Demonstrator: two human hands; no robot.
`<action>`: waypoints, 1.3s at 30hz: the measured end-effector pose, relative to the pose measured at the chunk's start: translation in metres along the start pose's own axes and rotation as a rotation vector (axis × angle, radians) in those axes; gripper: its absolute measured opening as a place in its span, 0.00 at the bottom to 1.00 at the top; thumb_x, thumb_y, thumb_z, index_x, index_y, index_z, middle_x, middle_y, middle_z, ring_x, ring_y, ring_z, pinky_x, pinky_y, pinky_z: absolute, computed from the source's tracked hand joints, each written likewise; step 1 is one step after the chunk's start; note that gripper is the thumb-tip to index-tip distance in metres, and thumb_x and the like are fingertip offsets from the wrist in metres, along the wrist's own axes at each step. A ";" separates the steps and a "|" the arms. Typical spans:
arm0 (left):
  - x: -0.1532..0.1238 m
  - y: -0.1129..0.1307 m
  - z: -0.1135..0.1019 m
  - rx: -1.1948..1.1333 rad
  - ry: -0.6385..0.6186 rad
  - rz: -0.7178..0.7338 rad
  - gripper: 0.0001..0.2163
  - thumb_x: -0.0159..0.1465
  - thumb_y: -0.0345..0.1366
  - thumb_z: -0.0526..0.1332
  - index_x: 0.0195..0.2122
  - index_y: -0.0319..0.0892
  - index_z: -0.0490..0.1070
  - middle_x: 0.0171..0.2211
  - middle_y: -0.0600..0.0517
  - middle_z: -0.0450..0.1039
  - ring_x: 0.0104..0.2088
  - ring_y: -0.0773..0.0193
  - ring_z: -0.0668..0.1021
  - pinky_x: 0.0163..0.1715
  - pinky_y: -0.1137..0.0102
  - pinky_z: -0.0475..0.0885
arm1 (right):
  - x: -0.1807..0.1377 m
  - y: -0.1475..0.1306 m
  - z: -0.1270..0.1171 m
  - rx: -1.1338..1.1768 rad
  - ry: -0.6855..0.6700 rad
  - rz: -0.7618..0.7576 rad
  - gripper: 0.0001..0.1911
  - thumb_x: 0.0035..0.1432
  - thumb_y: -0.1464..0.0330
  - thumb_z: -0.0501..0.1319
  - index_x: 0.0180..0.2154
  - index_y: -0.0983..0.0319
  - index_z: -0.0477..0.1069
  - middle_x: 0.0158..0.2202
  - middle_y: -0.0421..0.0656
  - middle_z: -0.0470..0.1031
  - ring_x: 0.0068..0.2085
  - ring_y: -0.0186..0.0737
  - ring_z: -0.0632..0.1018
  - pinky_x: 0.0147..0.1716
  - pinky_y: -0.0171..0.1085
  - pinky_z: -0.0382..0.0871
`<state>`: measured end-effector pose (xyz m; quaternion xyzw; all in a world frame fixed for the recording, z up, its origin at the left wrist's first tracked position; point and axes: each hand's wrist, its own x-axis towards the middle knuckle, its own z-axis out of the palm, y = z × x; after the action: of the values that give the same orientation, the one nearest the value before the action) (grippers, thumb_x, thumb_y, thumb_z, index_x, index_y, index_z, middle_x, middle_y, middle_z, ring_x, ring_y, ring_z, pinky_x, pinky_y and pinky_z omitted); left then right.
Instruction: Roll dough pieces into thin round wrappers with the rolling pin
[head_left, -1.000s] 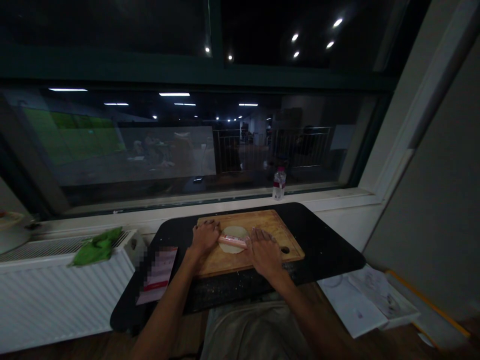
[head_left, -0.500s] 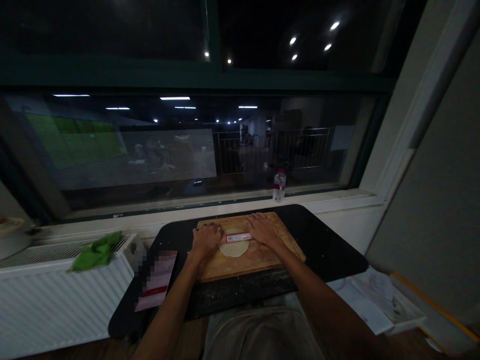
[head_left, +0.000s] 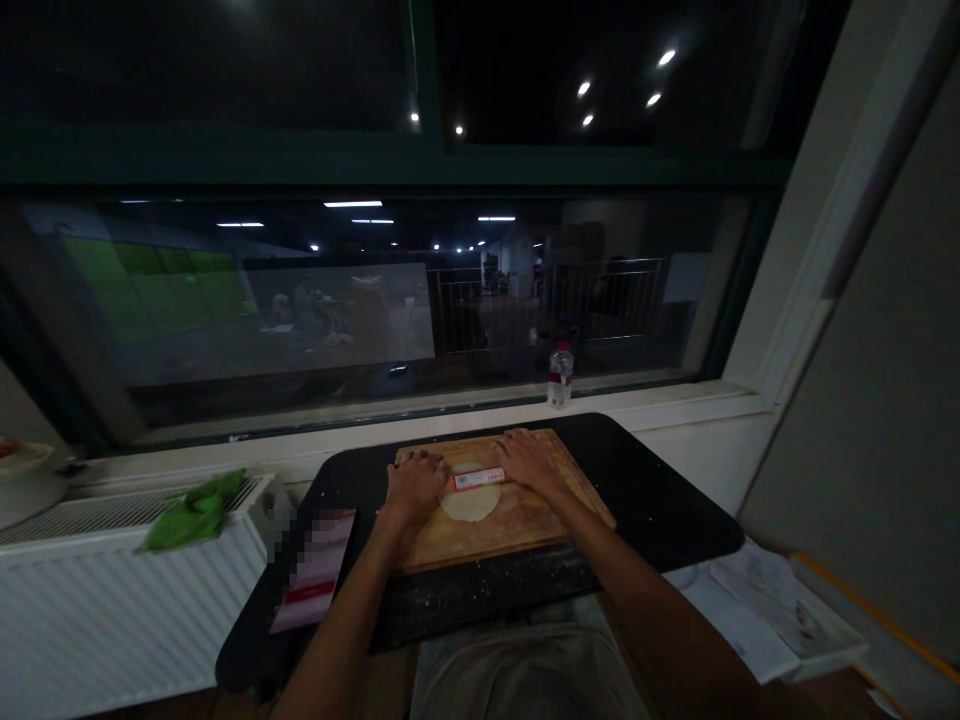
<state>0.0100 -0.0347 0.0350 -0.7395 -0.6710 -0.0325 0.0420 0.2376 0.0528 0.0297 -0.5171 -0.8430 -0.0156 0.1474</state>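
two flat hands (head_left: 469, 470) on roller (head_left: 478, 478)

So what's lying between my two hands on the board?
In the head view, a pink roller spans from the left hand to the right hand, lying across a flat round of dough on the wooden board.

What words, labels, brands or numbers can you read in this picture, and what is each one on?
No text here can be read.
Rolling pin: red and white label, print too small to read.
Water bottle: red label, too small to read.
Packet with a red stripe: blurred out.
Papers at right: too dark and small.
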 end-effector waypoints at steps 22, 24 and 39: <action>-0.060 0.017 0.040 -0.128 0.234 -0.047 0.25 0.80 0.43 0.45 0.66 0.44 0.75 0.67 0.44 0.76 0.67 0.51 0.76 0.68 0.57 0.69 | -0.102 -0.027 -0.001 -0.050 0.148 0.035 0.25 0.80 0.60 0.49 0.62 0.63 0.77 0.65 0.54 0.77 0.66 0.54 0.75 0.68 0.50 0.62; -0.065 0.017 0.044 -0.142 0.258 -0.048 0.25 0.80 0.45 0.45 0.67 0.46 0.74 0.68 0.45 0.75 0.69 0.51 0.74 0.70 0.55 0.68 | -0.108 -0.028 0.003 -0.044 0.175 0.027 0.25 0.80 0.60 0.48 0.61 0.62 0.78 0.67 0.53 0.76 0.68 0.55 0.73 0.70 0.52 0.60; -0.020 0.010 0.023 -0.001 0.183 -0.055 0.23 0.79 0.42 0.46 0.70 0.50 0.71 0.70 0.43 0.71 0.74 0.40 0.64 0.68 0.43 0.65 | -0.049 -0.015 0.005 -0.029 0.105 0.026 0.25 0.80 0.60 0.47 0.62 0.60 0.78 0.64 0.50 0.79 0.68 0.54 0.72 0.68 0.50 0.58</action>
<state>0.0181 -0.0528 0.0097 -0.7148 -0.6844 -0.1015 0.1018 0.2442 0.0045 0.0139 -0.5286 -0.8269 -0.0529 0.1843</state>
